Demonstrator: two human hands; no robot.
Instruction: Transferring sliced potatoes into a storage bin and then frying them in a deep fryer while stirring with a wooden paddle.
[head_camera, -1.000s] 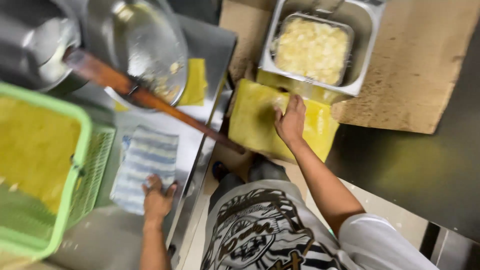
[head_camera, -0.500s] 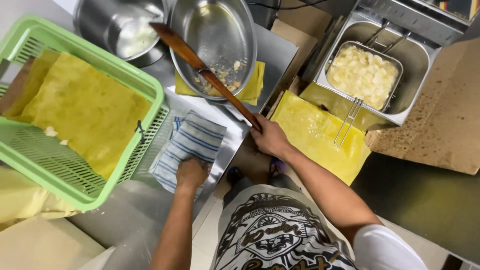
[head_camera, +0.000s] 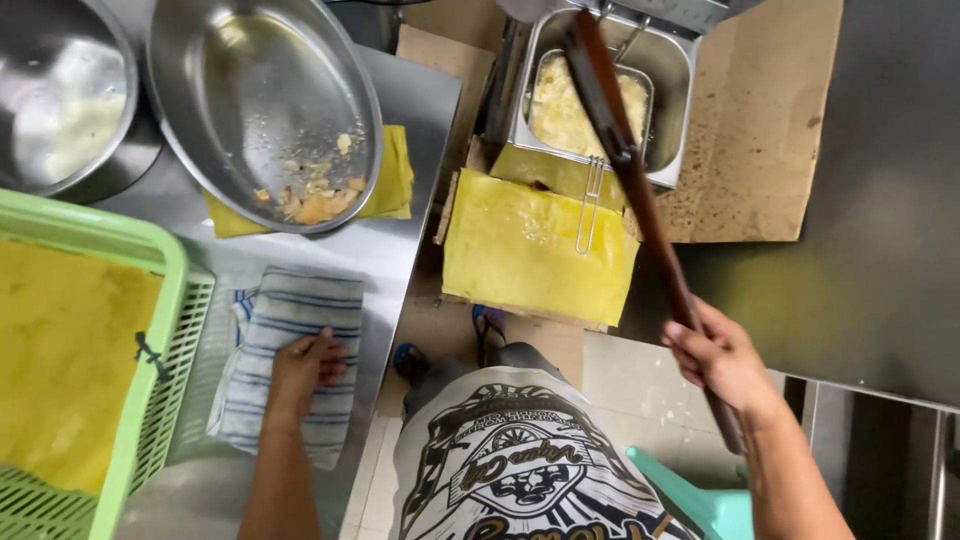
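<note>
Wrapped tightly around a long wooden stick (head_camera: 640, 200), the right hand (head_camera: 722, 358) is seen at the lower right, its grip closed on the lower part of the shaft. The stick is slanted up and to the left, its far end lying over the metal fryer (head_camera: 672, 110), where pale food sits in a wire basket (head_camera: 590, 105). A yellow sheet (head_camera: 520, 250) is spread just below the fryer. The left hand (head_camera: 305, 368) is laid flat, fingers loosely spread, on a folded striped cloth (head_camera: 290, 355) on the steel worktop (head_camera: 400, 230). Beside the cloth a green plastic crate (head_camera: 160, 360) is found, and above it a large metal bowl (head_camera: 250, 100) holding a few crumbs.
</note>
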